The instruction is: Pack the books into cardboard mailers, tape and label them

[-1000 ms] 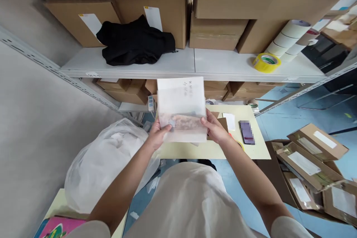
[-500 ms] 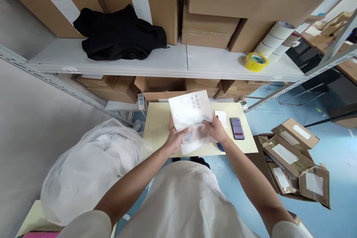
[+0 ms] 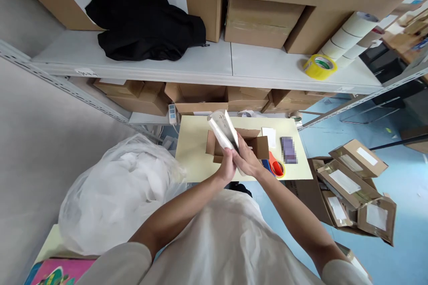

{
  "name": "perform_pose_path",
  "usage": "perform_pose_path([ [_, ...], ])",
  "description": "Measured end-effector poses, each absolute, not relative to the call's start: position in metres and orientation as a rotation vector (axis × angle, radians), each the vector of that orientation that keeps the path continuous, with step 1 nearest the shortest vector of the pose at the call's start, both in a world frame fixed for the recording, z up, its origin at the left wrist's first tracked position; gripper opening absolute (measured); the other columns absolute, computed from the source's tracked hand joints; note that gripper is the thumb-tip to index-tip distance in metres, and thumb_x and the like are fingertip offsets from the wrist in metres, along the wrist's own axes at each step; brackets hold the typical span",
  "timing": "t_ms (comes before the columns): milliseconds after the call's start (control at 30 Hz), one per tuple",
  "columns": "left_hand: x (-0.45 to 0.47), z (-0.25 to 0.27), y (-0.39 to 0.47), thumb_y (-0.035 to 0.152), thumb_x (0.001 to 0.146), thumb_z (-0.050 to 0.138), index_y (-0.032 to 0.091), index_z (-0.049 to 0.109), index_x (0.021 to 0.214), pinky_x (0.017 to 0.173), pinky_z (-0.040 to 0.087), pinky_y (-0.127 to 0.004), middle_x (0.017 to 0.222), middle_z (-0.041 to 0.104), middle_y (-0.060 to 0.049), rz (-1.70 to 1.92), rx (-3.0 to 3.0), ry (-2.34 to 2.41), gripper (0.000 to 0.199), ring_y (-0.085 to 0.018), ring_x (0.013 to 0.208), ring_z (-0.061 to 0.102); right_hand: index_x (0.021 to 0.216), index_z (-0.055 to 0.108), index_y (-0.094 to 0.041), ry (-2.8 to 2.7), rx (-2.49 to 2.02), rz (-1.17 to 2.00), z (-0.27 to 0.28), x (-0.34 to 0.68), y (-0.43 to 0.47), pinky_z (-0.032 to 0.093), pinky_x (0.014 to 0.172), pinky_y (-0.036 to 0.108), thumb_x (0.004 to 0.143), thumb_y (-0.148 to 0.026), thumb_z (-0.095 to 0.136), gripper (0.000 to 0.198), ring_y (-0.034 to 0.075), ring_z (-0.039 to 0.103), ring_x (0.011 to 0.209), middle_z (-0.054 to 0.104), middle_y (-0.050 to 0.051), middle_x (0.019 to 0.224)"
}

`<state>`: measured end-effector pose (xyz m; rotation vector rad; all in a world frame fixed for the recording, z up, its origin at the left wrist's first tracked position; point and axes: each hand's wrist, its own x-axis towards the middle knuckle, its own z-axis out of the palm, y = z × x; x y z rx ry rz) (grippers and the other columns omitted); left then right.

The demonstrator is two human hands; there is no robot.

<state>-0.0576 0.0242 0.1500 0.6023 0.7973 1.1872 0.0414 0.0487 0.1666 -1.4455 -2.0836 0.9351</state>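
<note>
Both hands grip a white booklet (image 3: 217, 125) with dark written characters on its cover; it is curled lengthwise into a trough and tilted. My left hand (image 3: 228, 165) closes round its lower left side. Pressed against the lower right side is my right hand (image 3: 246, 158), its fingers partly hidden. Just behind and below the hands, an open small cardboard box (image 3: 263, 146) stands on the cream table (image 3: 192, 142), flaps spread. A tape dispenser (image 3: 274, 165) in red and blue, with yellow tape, lies right of the box.
White paper slips (image 3: 269, 137) and a phone (image 3: 289, 150) lie at the table's right. A big clear bag of white packing material (image 3: 117, 196) bulges at left. Flattened cartons (image 3: 347, 187) pile at right. The shelf (image 3: 200, 69) above holds a black garment (image 3: 147, 26) and yellow tape (image 3: 320, 67).
The booklet, held flat with its cover facing up before, is now curled and turned on its side. My hands have come closer together, and the open box and tape dispenser show more.
</note>
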Motion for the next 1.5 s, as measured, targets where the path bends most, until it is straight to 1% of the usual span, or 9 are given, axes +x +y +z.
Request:
perform_pose_path([
  [167, -0.069, 0.154, 0.031, 0.096, 0.056, 0.030, 0.020, 0.050, 0.135, 0.116, 0.026, -0.045, 0.144, 0.047, -0.011, 1.020, 0.637, 0.390, 0.112, -0.034, 0.142, 0.023, 0.150, 0.005, -0.019, -2.070, -1.231, 1.139, 0.169, 0.060, 0.059, 0.033, 0.107, 0.053, 0.068, -0.057, 0.071, 0.111, 0.035, 0.031, 0.135, 0.032, 0.017, 0.146],
  [300, -0.078, 0.158, 0.044, 0.099, 0.050, 0.031, 0.021, 0.042, 0.142, 0.117, 0.014, -0.049, 0.152, 0.035, -0.012, 0.877, 0.635, 0.287, 0.121, -0.036, 0.144, 0.014, 0.147, 0.015, -0.022, -2.125, -1.168, 1.077, 0.178, 0.069, 0.072, 0.038, 0.104, 0.050, 0.073, -0.037, 0.068, 0.092, 0.031, 0.042, 0.128, 0.041, 0.014, 0.140],
  [500, -0.082, 0.160, 0.056, 0.097, 0.050, 0.036, 0.045, 0.022, 0.147, 0.116, 0.008, -0.046, 0.159, 0.016, 0.005, 0.807, 0.610, 0.325, 0.111, -0.025, 0.147, 0.009, 0.132, 0.038, -0.016, -2.198, -1.359, 0.993, 0.179, 0.084, 0.097, 0.050, 0.082, 0.045, 0.071, -0.026, 0.061, 0.066, 0.028, 0.061, 0.094, 0.062, 0.011, 0.108],
  [767, -0.111, 0.138, 0.093, 0.067, 0.086, 0.038, 0.026, 0.049, 0.135, 0.105, 0.036, -0.044, 0.136, 0.054, -0.011, 0.945, 1.159, 1.039, 0.064, -0.027, 0.128, 0.048, 0.133, 0.036, -0.015, -2.162, -1.373, 0.959, 0.155, 0.112, 0.128, 0.043, 0.095, 0.044, 0.075, -0.034, 0.061, 0.066, 0.029, 0.052, 0.113, 0.057, 0.012, 0.124],
  [900, -0.135, 0.121, 0.114, 0.035, 0.076, 0.067, 0.018, 0.051, 0.131, 0.110, 0.029, -0.049, 0.141, 0.047, -0.017, 0.677, 1.758, 1.736, 0.060, -0.036, 0.131, 0.041, 0.126, 0.040, -0.019, -2.238, -1.442, 0.991, 0.130, 0.122, 0.118, 0.047, 0.089, 0.041, 0.075, -0.031, 0.059, 0.056, 0.026, 0.057, 0.103, 0.059, 0.009, 0.114],
  [1000, -0.144, 0.106, 0.129, 0.034, 0.071, 0.072, 0.014, 0.038, 0.140, 0.095, 0.042, -0.049, 0.131, 0.054, -0.023, 0.272, 1.734, 1.973, 0.080, -0.040, 0.119, 0.052, 0.121, 0.042, -0.020, -2.282, -1.539, 1.020, 0.122, 0.126, 0.112, 0.049, 0.080, 0.040, 0.074, -0.029, 0.058, 0.050, 0.025, 0.060, 0.092, 0.061, 0.007, 0.104],
  [1067, -0.145, 0.098, 0.137, 0.037, 0.072, 0.070, 0.015, 0.045, 0.132, 0.084, 0.048, -0.042, 0.114, 0.065, -0.019, 0.154, 1.633, 1.944, 0.068, -0.036, 0.108, 0.060, 0.120, 0.041, -0.019, -2.339, -1.582, 1.021, 0.121, 0.124, 0.111, 0.049, 0.078, 0.039, 0.073, -0.028, 0.059, 0.051, 0.025, 0.060, 0.092, 0.062, 0.008, 0.103],
  [1200, -0.142, 0.087, 0.142, 0.030, 0.072, 0.068, 0.019, 0.056, 0.108, 0.076, 0.048, -0.033, 0.105, 0.069, -0.013, 0.303, 1.561, 1.912, 0.039, -0.031, 0.103, 0.064, 0.116, 0.041, -0.017, -2.503, -1.700, 0.896, 0.123, 0.111, 0.114, 0.048, 0.077, 0.036, 0.076, -0.021, 0.057, 0.043, 0.027, 0.060, 0.097, 0.062, 0.010, 0.106],
  [1500, -0.150, 0.064, 0.131, 0.028, 0.075, 0.064, 0.019, 0.057, 0.103, 0.082, 0.049, -0.034, 0.108, 0.069, -0.011, 0.498, 1.393, 1.898, 0.030, -0.026, 0.102, 0.063, 0.122, 0.042, -0.009, -2.830, -2.083, 0.535, 0.123, 0.076, 0.112, 0.048, 0.080, 0.034, 0.074, 0.000, 0.051, 0.050, 0.028, 0.064, 0.096, 0.062, 0.018, 0.111],
])
